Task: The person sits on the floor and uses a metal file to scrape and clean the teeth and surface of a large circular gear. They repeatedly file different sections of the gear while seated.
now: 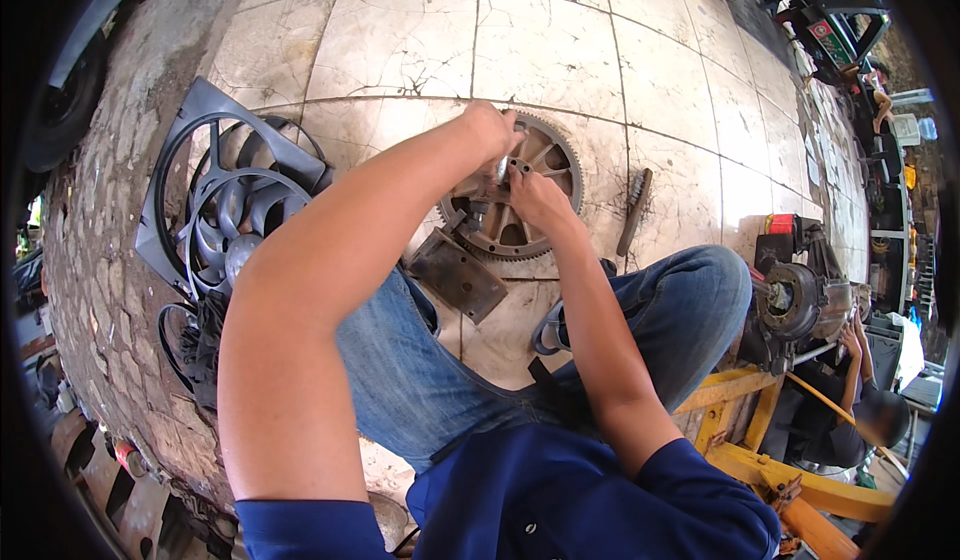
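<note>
A large toothed flywheel with a spoked centre lies flat on the tiles. Over its upper left part, my left hand is curled closed. My right hand reaches to the wheel's hub, fingers pinched together. A small shiny metal piece shows between the hands; which hand grips it I cannot tell. Smaller dark metal parts sit at the wheel's lower left. Close by, a rectangular metal block with holes rests near my leg. What lies inside either hand's fingers is hidden.
To the right of the wheel lies a brush. A fan with its plastic shroud stands at left. At right are a dark round-mouthed machine housing, a yellow frame and another person with hands near the housing.
</note>
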### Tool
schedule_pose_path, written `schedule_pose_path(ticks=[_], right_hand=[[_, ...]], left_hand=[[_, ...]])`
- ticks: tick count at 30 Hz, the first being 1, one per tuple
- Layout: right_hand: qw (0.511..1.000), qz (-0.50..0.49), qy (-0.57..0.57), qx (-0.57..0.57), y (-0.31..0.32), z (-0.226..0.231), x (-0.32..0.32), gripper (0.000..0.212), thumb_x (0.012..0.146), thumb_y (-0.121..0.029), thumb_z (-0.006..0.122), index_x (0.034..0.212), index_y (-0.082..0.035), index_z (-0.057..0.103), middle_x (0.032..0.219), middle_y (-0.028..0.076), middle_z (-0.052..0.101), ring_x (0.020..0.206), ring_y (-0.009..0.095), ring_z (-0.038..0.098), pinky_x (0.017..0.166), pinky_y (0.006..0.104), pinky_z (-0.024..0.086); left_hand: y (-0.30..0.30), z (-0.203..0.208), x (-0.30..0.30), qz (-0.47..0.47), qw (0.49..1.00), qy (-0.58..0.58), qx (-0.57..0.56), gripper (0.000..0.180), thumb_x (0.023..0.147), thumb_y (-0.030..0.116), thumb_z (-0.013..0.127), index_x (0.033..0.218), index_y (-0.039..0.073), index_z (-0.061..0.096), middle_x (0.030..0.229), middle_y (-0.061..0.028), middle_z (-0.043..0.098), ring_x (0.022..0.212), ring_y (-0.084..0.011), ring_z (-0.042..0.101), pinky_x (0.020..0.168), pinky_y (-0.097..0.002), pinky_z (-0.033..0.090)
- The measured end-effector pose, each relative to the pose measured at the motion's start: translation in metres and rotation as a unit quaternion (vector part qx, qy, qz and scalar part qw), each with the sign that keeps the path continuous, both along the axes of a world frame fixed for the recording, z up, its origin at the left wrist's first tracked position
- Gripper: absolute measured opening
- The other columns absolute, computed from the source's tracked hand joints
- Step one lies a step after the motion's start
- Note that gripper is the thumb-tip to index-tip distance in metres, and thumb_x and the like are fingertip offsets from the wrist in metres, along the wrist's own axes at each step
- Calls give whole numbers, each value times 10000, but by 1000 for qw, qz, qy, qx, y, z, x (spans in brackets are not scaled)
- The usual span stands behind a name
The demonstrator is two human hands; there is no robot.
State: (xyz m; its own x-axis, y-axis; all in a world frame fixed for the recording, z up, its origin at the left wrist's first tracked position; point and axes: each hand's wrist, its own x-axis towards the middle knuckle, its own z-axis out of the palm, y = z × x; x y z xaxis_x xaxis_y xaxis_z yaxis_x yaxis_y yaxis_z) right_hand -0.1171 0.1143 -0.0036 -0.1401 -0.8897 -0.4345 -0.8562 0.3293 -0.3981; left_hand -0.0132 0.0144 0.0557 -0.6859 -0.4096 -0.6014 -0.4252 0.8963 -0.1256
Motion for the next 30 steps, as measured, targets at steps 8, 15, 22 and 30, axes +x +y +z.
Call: schedule_pose_path(ticks=[8, 15, 22, 30], right_hand=[[998, 29, -51, 27, 0, 47, 5, 566, 946, -395, 295, 949, 81, 600, 949, 326, 582, 947, 459, 551, 855, 482, 416], [996, -23, -88, -3, -5, -5, -10, 576, 946, -405, 318, 996, 109, 574, 945, 339, 573, 959, 483, 529, 858, 455, 408], [997, 42, -64, 21, -3, 19, -6, 547, 939, -397, 302, 1012, 71, 575, 983, 338, 560, 954, 480, 529, 857, 480, 413], [998, -22, -54, -7, 6, 3, -3, 581, 948, -401, 330, 925, 129, 568, 888, 380, 544, 897, 501, 527, 795, 491, 423]], left_hand=[[-3, -10, 4, 18, 1000, -15, 6, 977, 651, 502, 748, 1439, 239, 233, 1433, -138, 278, 1057, -275, 565, 842, -369, 487], [-3, 3, 0, 57, 997, -34, 32, 999, 644, 487, 765, 1446, 276, 208, 1457, -89, 266, 1207, -289, 468, 959, -389, 416], [-2, -5, 3, 0, 1000, -20, -6, 1035, 623, 583, 732, 1443, 213, 219, 1380, -146, 343, 1009, -272, 599, 804, -358, 510], [6, -3, 1, 1, 1000, -4, 7, 1053, 612, 616, 721, 1441, 195, 226, 1386, -155, 334, 1035, -270, 587, 801, -364, 509]])
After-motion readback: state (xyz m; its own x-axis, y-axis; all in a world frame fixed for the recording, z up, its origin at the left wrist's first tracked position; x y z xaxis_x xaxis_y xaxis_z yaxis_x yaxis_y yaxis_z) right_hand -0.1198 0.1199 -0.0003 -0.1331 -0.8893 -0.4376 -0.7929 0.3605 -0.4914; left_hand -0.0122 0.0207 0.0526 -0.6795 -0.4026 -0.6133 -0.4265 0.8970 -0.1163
